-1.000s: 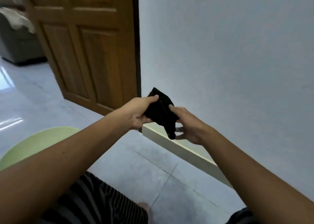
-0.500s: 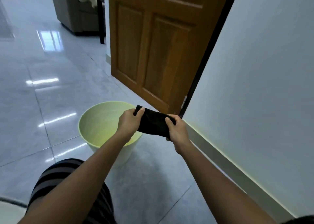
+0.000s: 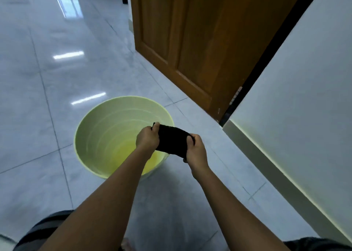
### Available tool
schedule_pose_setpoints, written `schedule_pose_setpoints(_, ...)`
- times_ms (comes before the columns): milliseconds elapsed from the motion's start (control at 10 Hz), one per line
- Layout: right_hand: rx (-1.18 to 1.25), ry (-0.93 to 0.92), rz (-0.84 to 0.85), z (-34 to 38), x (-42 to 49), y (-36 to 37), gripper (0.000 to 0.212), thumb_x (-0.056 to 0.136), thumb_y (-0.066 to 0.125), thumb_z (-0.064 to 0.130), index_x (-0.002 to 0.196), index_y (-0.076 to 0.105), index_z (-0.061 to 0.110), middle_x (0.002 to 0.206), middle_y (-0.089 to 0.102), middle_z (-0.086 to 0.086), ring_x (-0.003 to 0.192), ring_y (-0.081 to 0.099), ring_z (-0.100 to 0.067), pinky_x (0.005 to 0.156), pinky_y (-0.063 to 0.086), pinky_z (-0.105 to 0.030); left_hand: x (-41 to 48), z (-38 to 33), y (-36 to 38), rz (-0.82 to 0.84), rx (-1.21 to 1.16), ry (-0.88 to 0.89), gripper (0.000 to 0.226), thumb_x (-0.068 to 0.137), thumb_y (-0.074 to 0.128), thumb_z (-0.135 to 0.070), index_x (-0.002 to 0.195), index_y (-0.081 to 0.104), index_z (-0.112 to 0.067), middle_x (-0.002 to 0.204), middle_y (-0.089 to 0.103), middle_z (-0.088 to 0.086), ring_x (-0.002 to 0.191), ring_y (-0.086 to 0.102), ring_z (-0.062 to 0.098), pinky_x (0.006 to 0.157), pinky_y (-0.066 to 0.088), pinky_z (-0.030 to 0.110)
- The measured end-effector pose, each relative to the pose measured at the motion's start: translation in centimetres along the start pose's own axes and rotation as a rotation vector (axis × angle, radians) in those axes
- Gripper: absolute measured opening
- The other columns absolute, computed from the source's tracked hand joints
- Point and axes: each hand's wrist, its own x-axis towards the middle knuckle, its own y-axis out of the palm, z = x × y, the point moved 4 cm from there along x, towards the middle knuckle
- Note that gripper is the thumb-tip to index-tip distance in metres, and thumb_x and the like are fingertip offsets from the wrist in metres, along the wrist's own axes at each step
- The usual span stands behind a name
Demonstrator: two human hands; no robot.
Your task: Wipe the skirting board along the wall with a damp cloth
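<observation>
The grey tiled floor spreads out under me, glossy, with light streaks reflected on it and thin grout lines crossing it. To my right rises the pale wall, and along its foot runs the skirting board, a light strip that starts at the corner by the door and goes off toward the lower right. The brown wooden door stands ahead, panelled, with a dark gap between its edge and the wall.

On the floor in front of me sits a light green bucket, round and open, its inside ribbed in rings; the bottom looks yellowish, and I cannot tell how much water is in it.

Over the bucket's right rim I hold the black cloth, bunched and stretched between my hands, well apart from the skirting board. My left hand is closed around its left end, fingers curled over the top edge. My right hand is clamped on its right end, thumb pressed over the fabric.

My striped shorts show at the lower left.

No brand, label or writing is readable on anything.
</observation>
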Motion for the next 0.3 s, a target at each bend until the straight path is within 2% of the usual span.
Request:
schedule_pose_setpoints(100, -0.001, -0.022, 0.076, -2.7, 1.1, 3.3, 0.018, 0.093, 0.046, 0.038, 0.087, 0.055, 0.024, 0.068, 0.059, 0.002, 0.048, 0.049, -0.008, 0.042, 0.037, -0.026, 1.7, 2.8, 3.2, 0.216, -0.199, -0.063, 0.06, 0.096, 0.035, -0.051, 0.097, 0.063, 0.003, 0.081, 0.059, 0.019, 0.072, 0.056, 0.029, 0.071, 0.044, 0.035)
schedule_pose_setpoints(200, -0.053, 0.024, 0.138, -3.3, 0.8, 4.7, 0.018, 0.093, 0.049, 0.032, 0.081, 0.059, 0.022, 0.063, 0.058, 0.004, 0.046, 0.053, 0.0, 0.04, 0.038, -0.017, 1.7, 4.1, 4.9, 0.35, -0.241, -0.19, 0.063, 0.094, 0.037, -0.053, 0.096, 0.064, 0.004, 0.085, 0.064, 0.023, 0.076, 0.06, 0.028, 0.07, 0.043, 0.036)
schedule_pose_setpoints(300, -0.073, 0.182, 0.271, -0.9, 1.6, 2.4, 0.018, 0.099, 0.044, 0.021, 0.105, 0.061, 0.017, 0.099, 0.067, -0.006, 0.08, 0.062, -0.005, 0.062, 0.049, -0.016, 1.3, 2.2, 4.0, 0.251, -0.015, -0.233, 0.056, 0.097, 0.035, -0.046, 0.106, 0.058, 0.004, 0.103, 0.064, 0.027, 0.091, 0.06, 0.031, 0.078, 0.045, 0.041)
